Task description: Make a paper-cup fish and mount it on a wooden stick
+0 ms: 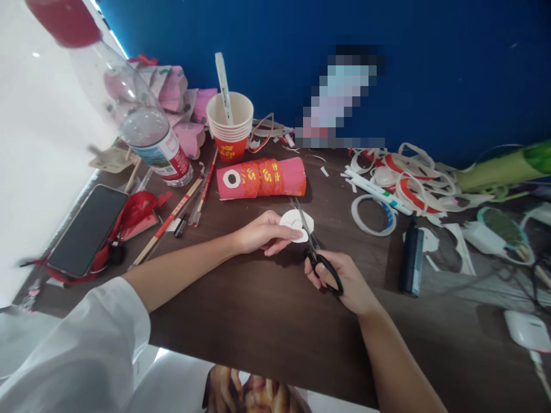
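Note:
My left hand (269,232) is closed on a small white paper piece (297,219) with rounded edges, thumb on top. In my right hand (340,275) is a pair of black-handled scissors (321,258), fingers through the loops. The scissor blades lie across the right side of the paper and point away from me. Just beyond the paper lies a red and pink paper roll (262,178) on its side, made of cup-like pieces with yellow print and a white ring with a dark centre at its left end.
Stacked paper cups (230,132) hold a white marker (224,86). A plastic bottle (159,146), a phone (88,229) and chopsticks (170,226) are at left. Paper scraps (415,180), a tape roll (373,215), a dark marker-like object (412,258) and a white earbud case (527,330) lie at right. A blue wall (430,69) stands behind.

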